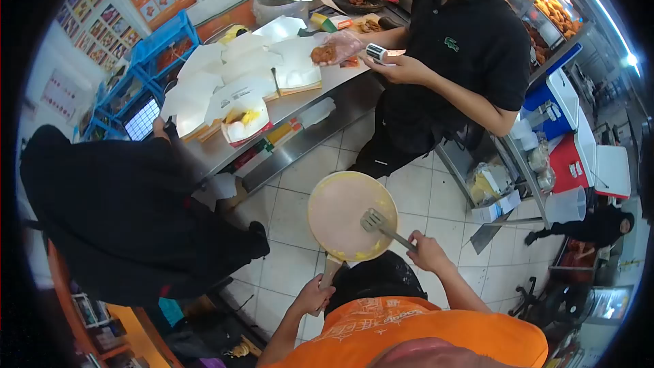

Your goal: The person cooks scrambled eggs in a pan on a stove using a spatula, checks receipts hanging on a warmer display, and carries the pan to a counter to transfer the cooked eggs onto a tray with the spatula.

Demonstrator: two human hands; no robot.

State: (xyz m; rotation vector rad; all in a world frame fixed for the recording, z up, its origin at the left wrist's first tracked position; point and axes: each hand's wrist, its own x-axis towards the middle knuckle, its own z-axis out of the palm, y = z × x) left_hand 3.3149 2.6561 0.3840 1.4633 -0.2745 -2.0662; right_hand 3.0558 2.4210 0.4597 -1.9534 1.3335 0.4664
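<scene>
My left hand (313, 296) is wrapped round the handle of a round frying pan (340, 215), held out in front of my orange shirt above the tiled floor. The pan has a pale beige inside with bits of yellow food along its rim. In my right hand (428, 253) is a slotted spatula (376, 221), gripped by its handle. Its slotted head overlaps the right part of the pan's inside.
Open food boxes (235, 99), one with yellow food, crowd the steel counter ahead. At the counter a person in black (456, 48) holds a bagged food item and a small device. Another person in black (129, 211) stands at left. Coolers (572, 153) stand at right.
</scene>
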